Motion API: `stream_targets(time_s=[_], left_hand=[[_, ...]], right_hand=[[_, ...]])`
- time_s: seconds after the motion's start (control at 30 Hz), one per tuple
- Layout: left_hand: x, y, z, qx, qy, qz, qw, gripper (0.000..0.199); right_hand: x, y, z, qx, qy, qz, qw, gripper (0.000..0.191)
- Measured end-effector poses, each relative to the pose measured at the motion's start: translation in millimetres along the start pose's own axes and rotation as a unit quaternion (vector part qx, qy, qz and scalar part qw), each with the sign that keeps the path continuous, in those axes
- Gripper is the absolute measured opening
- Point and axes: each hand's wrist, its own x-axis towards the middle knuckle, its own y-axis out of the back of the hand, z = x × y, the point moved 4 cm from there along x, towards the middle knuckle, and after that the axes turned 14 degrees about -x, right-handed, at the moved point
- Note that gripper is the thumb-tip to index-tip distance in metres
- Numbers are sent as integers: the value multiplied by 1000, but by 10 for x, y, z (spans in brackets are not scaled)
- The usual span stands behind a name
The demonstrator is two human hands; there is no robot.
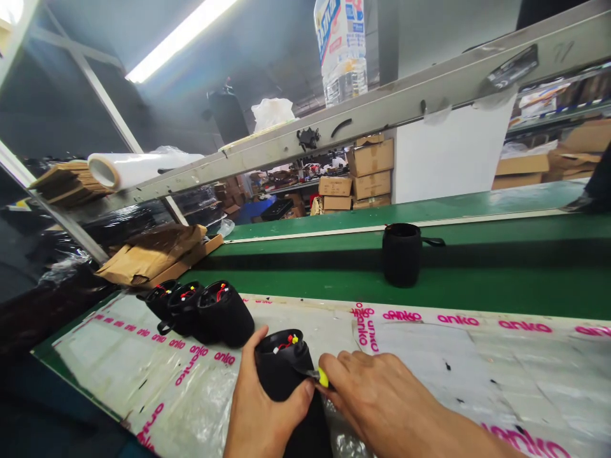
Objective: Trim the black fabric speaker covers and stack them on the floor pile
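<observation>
A black fabric-covered cylinder (277, 372), open at the top, stands in front of me with red, yellow and white wire connectors inside. My left hand (260, 413) is wrapped around it, thumb on the near side. My right hand (377, 391) grips a yellow-handled tool (323, 378) with a thin metal tip; most of its handle is hidden in the fingers. The tip touches the cylinder's side below the rim, by a black strap. Left of my hands, three similar black cylinders (231, 318) stand close together, connectors showing in their open tops.
Plastic sheeting printed in pink (410, 356) covers the near worktop. Behind runs a green conveyor belt (477, 273) carrying one black cylinder with a strap (401, 257). Brown paper (153, 257) lies at left. A metal shelf beam (382, 108) crosses above, holding a plastic bottle (341, 54) and a film roll (138, 168).
</observation>
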Motion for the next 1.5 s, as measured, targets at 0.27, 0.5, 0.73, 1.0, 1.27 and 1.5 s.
stream_targets(time_s=[0.27,0.5,0.73,1.0,1.27,1.5], left_hand=[[-17,-40,-9,28,16,12,999,77],[-56,-15,-25,60,-5,37,998,75],[-39,-4,-45,74,15,45,996,75],[-29,19,-56,86,26,2,996,77],[-119,38,-422,146,154,-167,963,56],[-32,42,-380,272,130,-232,925,41]], right_hand=[[-15,-3,-32,-43,12,-29,999,36],[-47,71,-89,-52,-45,37,997,31],[-35,31,-121,-89,-55,31,994,29],[-31,58,-126,-96,-43,23,994,29],[-194,-233,-244,-64,-18,-36,997,27],[-179,-311,-285,-51,-21,-45,997,28]])
